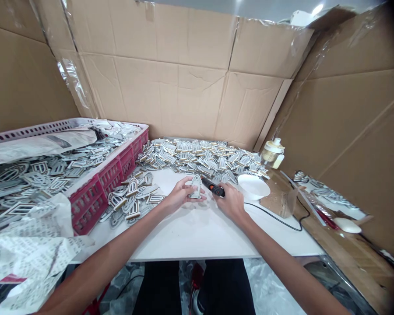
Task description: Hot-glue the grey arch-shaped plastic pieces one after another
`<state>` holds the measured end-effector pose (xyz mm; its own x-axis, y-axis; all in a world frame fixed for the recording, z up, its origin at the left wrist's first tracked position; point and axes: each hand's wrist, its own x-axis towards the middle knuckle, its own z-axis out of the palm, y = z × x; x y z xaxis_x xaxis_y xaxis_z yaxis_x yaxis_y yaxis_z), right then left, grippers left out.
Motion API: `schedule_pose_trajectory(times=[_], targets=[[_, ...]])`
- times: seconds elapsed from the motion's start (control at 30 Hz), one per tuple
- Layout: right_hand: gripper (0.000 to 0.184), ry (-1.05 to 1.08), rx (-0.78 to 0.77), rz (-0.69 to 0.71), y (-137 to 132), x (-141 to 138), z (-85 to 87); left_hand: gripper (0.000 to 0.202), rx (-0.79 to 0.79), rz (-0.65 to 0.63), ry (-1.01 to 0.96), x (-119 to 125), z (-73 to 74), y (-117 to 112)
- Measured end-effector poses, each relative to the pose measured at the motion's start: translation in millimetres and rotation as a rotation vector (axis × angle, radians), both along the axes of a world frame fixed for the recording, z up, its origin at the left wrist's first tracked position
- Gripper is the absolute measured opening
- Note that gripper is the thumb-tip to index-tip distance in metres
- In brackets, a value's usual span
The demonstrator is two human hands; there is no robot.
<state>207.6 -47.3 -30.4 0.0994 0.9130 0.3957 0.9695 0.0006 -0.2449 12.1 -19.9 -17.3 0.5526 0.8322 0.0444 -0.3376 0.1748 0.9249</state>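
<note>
My left hand (180, 193) is closed on a flat grey arch-shaped piece (196, 187), held upright a little above the white tabletop (184, 236). In my right hand (231, 200) is a black corded tool with orange parts (213, 187); its exact kind is unclear. The tool's front end points left at the piece, close to its edge, and I cannot tell whether they touch. Beside my left forearm lies a loose heap of similar grey pieces with gold-coloured edges (133, 199). Behind both hands spreads a larger pile of such pieces (197, 157).
A pink crate (100, 192) full of grey pieces and newspaper (36, 245) stands left. On the right are a white bowl (253, 187), a capped clear bottle (272, 153), a black cable (279, 222) and a white oval lid-like thing (347, 225). Cardboard walls (184, 87) enclose the table.
</note>
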Motion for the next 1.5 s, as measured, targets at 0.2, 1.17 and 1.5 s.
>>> schedule_pose_trajectory(times=[0.2, 1.17, 1.5], targets=[[0.016, 0.136, 0.056, 0.061, 1, -1, -0.4, 0.029, -0.018, 0.130, -0.128, -4, 2.5, 7], [0.008, 0.232, 0.068, 0.412, -3, -5, 3.4, 0.046, 0.194, 0.377, 0.033, -2, -1.5, 13], [0.009, 0.281, 0.051, 0.360, -2, -4, 0.5, 0.043, 0.237, 0.369, 0.053, -1, -7.9, 15]])
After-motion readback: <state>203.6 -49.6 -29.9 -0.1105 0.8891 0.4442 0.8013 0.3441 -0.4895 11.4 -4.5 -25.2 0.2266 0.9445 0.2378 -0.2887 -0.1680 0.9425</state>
